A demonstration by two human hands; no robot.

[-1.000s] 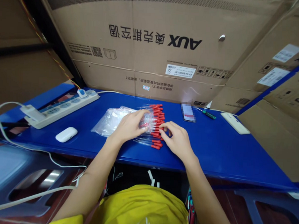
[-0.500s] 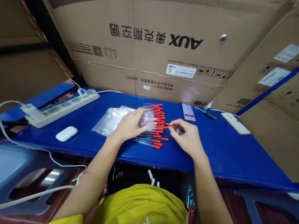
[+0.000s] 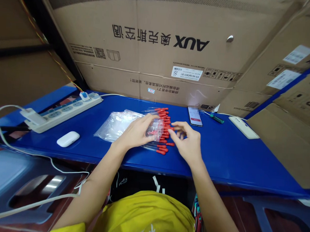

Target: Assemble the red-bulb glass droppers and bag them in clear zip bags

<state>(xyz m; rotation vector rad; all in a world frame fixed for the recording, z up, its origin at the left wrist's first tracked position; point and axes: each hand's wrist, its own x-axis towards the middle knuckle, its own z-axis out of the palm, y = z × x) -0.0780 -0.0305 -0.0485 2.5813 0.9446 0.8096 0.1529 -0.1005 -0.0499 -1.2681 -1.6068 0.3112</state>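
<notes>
My left hand (image 3: 136, 131) is closed around a small clear plastic bag (image 3: 158, 127), its mouth turned to the right and spread open. Through the film I see some red inside. My right hand (image 3: 187, 141) pinches the red bulb of a dropper (image 3: 171, 128) at the bag's mouth; its thin stem points left and is hard to see there. Under and around the bag lie several more droppers (image 3: 161, 151) with red bulbs and thin clear stems, bulbs to the right. A stack of clear plastic bags (image 3: 109, 127) lies partly beneath my left hand.
A white power strip (image 3: 64, 111) and a white earbud case (image 3: 68, 139) are on the left of the blue table (image 3: 220, 157). Toward the back right lie a phone (image 3: 195, 117), a green-handled screwdriver (image 3: 217, 118) and a pale phone-shaped object (image 3: 244, 127). A large cardboard box (image 3: 153, 57) stands behind.
My right hand has moved left with the dropper, bringing its bulb close to the bag. The bag's mouth is spread wider in my left hand.
</notes>
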